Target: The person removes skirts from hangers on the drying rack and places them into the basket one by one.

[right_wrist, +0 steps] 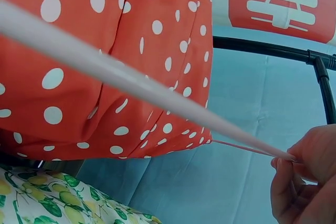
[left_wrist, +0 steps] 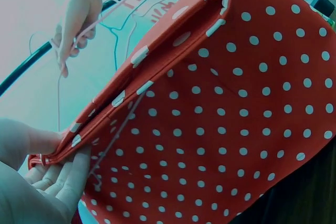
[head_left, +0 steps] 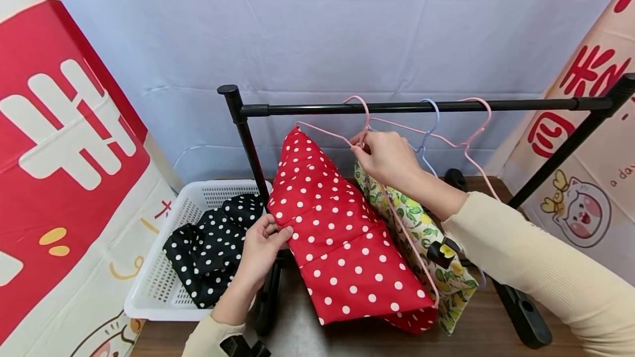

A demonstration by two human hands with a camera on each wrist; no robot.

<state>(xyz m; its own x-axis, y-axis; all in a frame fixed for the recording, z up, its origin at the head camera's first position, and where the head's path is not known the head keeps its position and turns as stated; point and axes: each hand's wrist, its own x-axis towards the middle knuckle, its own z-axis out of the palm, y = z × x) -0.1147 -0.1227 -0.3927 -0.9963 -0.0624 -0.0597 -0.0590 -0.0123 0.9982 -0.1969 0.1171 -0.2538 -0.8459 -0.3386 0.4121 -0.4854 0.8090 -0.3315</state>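
A red fabric piece with white dots point(head_left: 342, 258) hangs from a pink hanger point(head_left: 367, 117), whose hook is at the black rail point(head_left: 307, 109). My left hand point(head_left: 261, 247) pinches the fabric's left edge between thumb and fingers; the left wrist view shows the folded layers there. With my right hand point(head_left: 389, 156) I pinch the hanger at the base of its hook, as the right wrist view also shows. One hanger arm runs into the fabric's upper corner, and the other slopes down along its right side, outside the cloth.
Behind the red fabric hangs a lemon-print cloth point(head_left: 409, 211). A blue hanger point(head_left: 437, 117) and another pink hanger point(head_left: 488, 112) hook over the rail farther right. At left, a white basket point(head_left: 171, 313) holds black dotted fabric point(head_left: 218, 258). Printed panels flank the rack.
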